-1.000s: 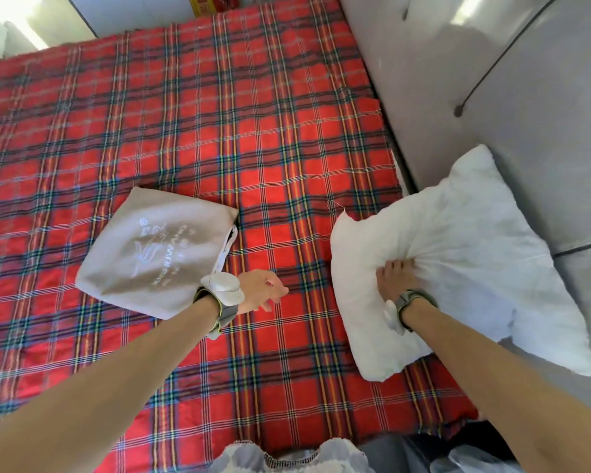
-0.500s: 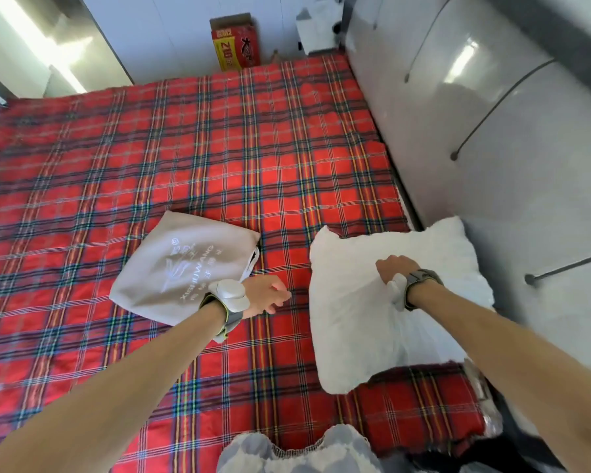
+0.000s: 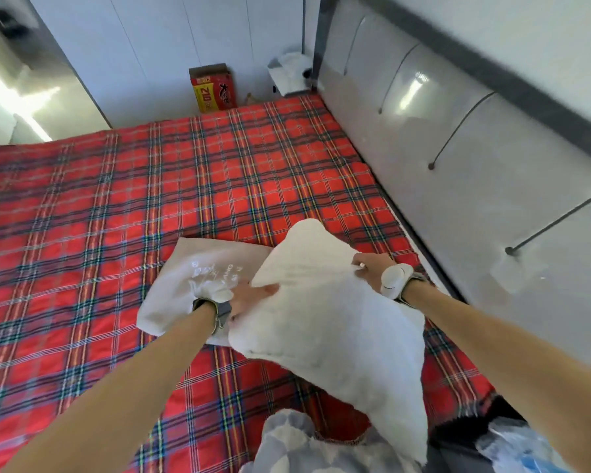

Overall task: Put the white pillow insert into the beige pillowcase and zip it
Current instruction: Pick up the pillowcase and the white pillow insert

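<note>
The white pillow insert (image 3: 325,322) is lifted above the red plaid bed, tilted, with one corner pointing up and another hanging toward me. My right hand (image 3: 372,268) grips its upper right edge. My left hand (image 3: 253,295) touches its left edge, fingers partly hidden behind the fabric. The beige pillowcase (image 3: 198,278) with white print lies flat on the bed just left of and partly under the insert. Its zipper is not visible.
The red plaid bed cover (image 3: 116,233) stretches left and far. A grey padded headboard (image 3: 475,158) runs along the right. A red and yellow box (image 3: 214,90) and a white object (image 3: 287,75) stand by the far wall. Clothing lies at the bottom edge.
My right hand has lifted the insert off the bed and carried it left over the pillowcase. My left hand has moved right onto the insert's edge. The camera tilted up.
</note>
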Demonstrator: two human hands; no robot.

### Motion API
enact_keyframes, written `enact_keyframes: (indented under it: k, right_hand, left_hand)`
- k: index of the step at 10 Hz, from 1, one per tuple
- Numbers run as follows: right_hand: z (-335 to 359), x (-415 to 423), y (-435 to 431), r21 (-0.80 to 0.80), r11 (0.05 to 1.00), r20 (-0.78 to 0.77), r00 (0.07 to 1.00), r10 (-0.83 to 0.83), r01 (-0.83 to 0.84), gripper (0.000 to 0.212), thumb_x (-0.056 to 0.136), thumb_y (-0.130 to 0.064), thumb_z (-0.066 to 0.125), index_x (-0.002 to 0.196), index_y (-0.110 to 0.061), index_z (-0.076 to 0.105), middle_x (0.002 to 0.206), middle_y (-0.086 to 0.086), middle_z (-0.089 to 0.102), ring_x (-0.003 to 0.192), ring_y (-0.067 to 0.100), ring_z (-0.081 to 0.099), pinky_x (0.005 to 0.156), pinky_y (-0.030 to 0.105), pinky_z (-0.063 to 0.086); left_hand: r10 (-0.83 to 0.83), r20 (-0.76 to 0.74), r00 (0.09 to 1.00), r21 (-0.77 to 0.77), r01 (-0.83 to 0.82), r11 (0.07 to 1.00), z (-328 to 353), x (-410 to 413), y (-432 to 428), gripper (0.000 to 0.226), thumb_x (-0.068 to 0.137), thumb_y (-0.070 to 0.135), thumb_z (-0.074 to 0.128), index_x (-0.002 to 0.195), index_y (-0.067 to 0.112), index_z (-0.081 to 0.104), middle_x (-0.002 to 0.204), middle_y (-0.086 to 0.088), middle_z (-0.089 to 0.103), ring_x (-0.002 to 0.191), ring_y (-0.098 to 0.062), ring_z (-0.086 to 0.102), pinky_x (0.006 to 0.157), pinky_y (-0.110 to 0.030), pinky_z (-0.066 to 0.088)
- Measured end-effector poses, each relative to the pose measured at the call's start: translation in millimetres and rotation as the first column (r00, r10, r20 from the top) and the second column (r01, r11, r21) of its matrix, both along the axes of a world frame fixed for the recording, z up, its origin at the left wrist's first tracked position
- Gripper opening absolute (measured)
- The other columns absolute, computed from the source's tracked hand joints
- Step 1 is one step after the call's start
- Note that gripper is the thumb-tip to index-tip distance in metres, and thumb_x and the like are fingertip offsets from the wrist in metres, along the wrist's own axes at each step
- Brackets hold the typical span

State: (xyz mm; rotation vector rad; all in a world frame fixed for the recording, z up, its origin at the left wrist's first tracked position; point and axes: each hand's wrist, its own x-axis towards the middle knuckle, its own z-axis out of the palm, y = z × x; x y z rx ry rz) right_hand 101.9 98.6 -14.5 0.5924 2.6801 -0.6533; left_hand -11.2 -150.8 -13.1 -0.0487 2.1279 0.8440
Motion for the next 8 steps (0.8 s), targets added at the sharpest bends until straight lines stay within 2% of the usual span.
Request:
enact_keyframes:
  k: [1, 2, 3, 4, 5, 6, 7, 8]
  right_hand:
    - [21, 21, -33, -0.086, 0.996, -0.151, 0.987, -0.051, 0.038, 0.018, 0.097, -0.011, 0.046, 0.108, -0.003, 0.057, 0.099, 0.003, 0.057, 0.086, 0.019, 0.047, 0.07, 0.021, 0.029]
    - [34, 35, -43, -0.118, 0.991, -0.156, 0.985, -0.075, 0.057, 0.017, 0.097, -0.011, 0.045, 0.106, -0.006, 0.058, 0.093, -0.003, 0.053, 0.085, 0.017, 0.046, 0.069, 0.022, 0.029]
    - [48, 63, -57, -0.163, 0.98, -0.158, 0.978, -0.135, 0.109, 0.014, 0.095, -0.012, 0.047, 0.102, -0.017, 0.058, 0.089, -0.008, 0.051, 0.086, 0.016, 0.045, 0.073, 0.021, 0.029]
    - [53, 88, -68, -0.14, 0.979, -0.143, 0.975, -0.168, 0.148, 0.022, 0.094, -0.014, 0.048, 0.111, -0.012, 0.061, 0.101, 0.0, 0.055, 0.092, 0.015, 0.047, 0.078, 0.022, 0.03]
    - [64, 127, -93, -0.158, 0.964, -0.115, 0.966, -0.233, 0.214, 0.025, 0.093, -0.016, 0.05, 0.115, -0.01, 0.06, 0.113, 0.004, 0.06, 0.106, 0.022, 0.052, 0.084, 0.025, 0.034]
    - [70, 150, -117, -0.196, 0.946, -0.169, 0.941, -0.292, 0.259, 0.012, 0.094, -0.016, 0.049, 0.101, -0.012, 0.059, 0.084, -0.008, 0.056, 0.086, 0.018, 0.051, 0.069, 0.018, 0.033]
    - [73, 166, -152, -0.215, 0.929, -0.196, 0.919, -0.342, 0.3, 0.013, 0.095, -0.017, 0.048, 0.1, -0.011, 0.059, 0.078, -0.011, 0.048, 0.083, 0.014, 0.045, 0.067, 0.023, 0.031]
    - [52, 170, -164, -0.21, 0.92, -0.197, 0.907, -0.373, 0.332, 0.018, 0.096, -0.018, 0.047, 0.103, -0.01, 0.06, 0.09, -0.006, 0.051, 0.089, 0.014, 0.045, 0.076, 0.024, 0.031]
  left_hand:
    - [-0.062, 0.089, 0.994, 0.017, 0.061, 0.998, 22, -4, -28, 0.062, 0.085, 0.04, 0.065, 0.133, 0.005, 0.047, 0.123, -0.012, 0.058, 0.106, -0.03, 0.058, 0.089, -0.041, 0.046]
    - [-0.125, 0.133, 0.983, 0.066, 0.117, 0.991, 36, 2, -33, 0.043, 0.086, 0.038, 0.064, 0.12, 0.014, 0.057, 0.097, -0.003, 0.064, 0.082, -0.019, 0.06, 0.078, -0.032, 0.045]
    - [-0.208, 0.136, 0.969, 0.029, 0.206, 0.978, 54, 16, -30, 0.036, 0.082, 0.042, 0.064, 0.107, 0.016, 0.063, 0.1, -0.003, 0.068, 0.095, -0.023, 0.061, 0.091, -0.034, 0.043]
    - [-0.295, 0.105, 0.95, 0.039, 0.293, 0.955, 55, 23, -26, 0.035, 0.079, 0.042, 0.066, 0.103, 0.016, 0.066, 0.1, -0.004, 0.069, 0.098, -0.023, 0.062, 0.089, -0.033, 0.045]
    - [-0.499, -0.024, 0.866, 0.005, 0.5, 0.866, 19, 8, -5, 0.06, 0.053, 0.046, 0.08, 0.102, 0.014, 0.068, 0.102, -0.01, 0.071, 0.089, -0.025, 0.068, 0.081, -0.042, 0.056]
    - [-0.509, -0.053, 0.859, 0.015, 0.51, 0.86, 4, 14, -5, 0.051, 0.055, 0.034, 0.079, 0.098, 0.008, 0.068, 0.093, -0.011, 0.07, 0.075, -0.026, 0.067, 0.066, -0.038, 0.057]
    - [-0.525, -0.045, 0.85, -0.019, 0.524, 0.851, 1, 32, -14, 0.034, 0.066, 0.026, 0.073, 0.093, 0.006, 0.067, 0.082, -0.01, 0.066, 0.068, -0.023, 0.062, 0.059, -0.03, 0.051]
    - [-0.528, -0.064, 0.847, 0.022, 0.53, 0.847, -22, 30, -16, 0.04, 0.063, 0.031, 0.076, 0.094, 0.007, 0.067, 0.085, -0.01, 0.067, 0.071, -0.023, 0.064, 0.06, -0.03, 0.052]
